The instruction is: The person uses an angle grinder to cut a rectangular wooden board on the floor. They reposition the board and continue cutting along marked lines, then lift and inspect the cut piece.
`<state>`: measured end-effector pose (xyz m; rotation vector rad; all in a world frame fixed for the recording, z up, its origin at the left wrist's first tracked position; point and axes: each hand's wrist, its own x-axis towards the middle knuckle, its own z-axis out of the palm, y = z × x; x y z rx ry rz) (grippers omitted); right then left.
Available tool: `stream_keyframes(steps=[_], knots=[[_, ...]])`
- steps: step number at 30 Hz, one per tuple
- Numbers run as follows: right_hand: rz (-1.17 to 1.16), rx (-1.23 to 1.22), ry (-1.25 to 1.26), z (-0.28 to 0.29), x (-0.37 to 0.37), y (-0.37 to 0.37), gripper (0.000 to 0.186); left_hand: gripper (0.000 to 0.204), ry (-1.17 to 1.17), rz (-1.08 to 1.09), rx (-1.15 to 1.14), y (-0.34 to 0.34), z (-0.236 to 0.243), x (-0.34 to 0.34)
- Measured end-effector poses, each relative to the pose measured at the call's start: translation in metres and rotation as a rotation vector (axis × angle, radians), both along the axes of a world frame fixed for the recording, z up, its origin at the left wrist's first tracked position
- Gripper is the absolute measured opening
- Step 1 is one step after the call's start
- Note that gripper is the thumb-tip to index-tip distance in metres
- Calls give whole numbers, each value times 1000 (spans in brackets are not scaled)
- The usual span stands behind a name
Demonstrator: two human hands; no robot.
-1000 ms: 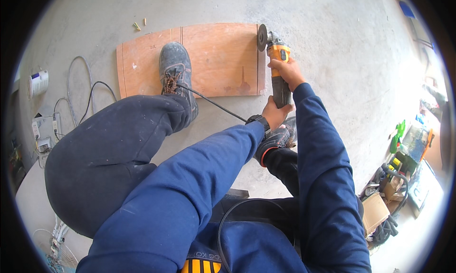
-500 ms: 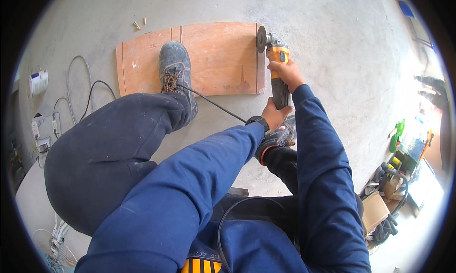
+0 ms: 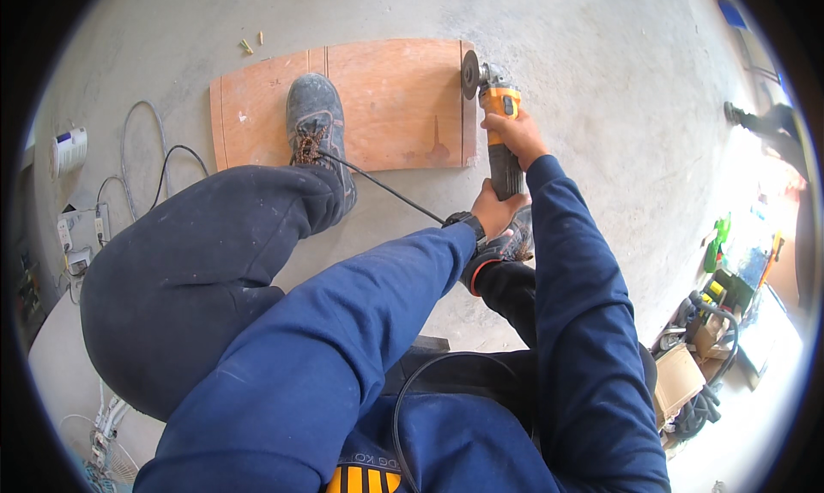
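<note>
Both my hands are closed round a yellow and black angle grinder [image 3: 505, 169]. My right hand [image 3: 520, 138] grips its yellow body near the head, while my left hand [image 3: 498, 210] holds the rear end of the black handle. The grinder's disc [image 3: 470, 74] stands on edge at the right end of a reddish wooden board [image 3: 386, 107]; whether it touches the wood I cannot tell. Dark lines cross the board near both ends and left of its middle. My left shoe [image 3: 316, 115] presses on the board, and a black cord [image 3: 390, 190] runs from the shoe's laces toward my left wrist.
The board lies on a grey concrete floor [image 3: 618, 90]. Power sockets with cables [image 3: 77, 235] and a white can [image 3: 69, 152] are at the left. A cardboard box [image 3: 678, 381], hoses and green tools [image 3: 717, 244] crowd the right. Another person's leg [image 3: 764, 126] shows at the right edge.
The grinder and my hands have shifted very slightly left and up, the disc staying by the board's right end. At the far right, the other person's leg has moved into clearer view.
</note>
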<state>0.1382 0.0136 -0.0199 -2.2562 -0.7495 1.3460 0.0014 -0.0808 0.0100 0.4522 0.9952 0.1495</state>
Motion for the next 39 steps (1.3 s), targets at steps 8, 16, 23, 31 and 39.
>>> stream_keyframes(steps=[8,16,23,31,39], knots=[[16,-6,-19,-9,14,-25,55,58,2,-43,7,-24,-14,11],[-23,-1,-20,-2,10,-34,50,58,-21,-54,6,-30,-13,6],[-68,-16,-26,2,7,-39,48,57,-7,-70,-2,-31,-7,2],[-65,-26,19,4,4,-40,45,53,23,-66,5,-32,-5,-1],[-79,-1,73,-3,-11,-41,45,48,64,-62,119,-43,-30,-9]])
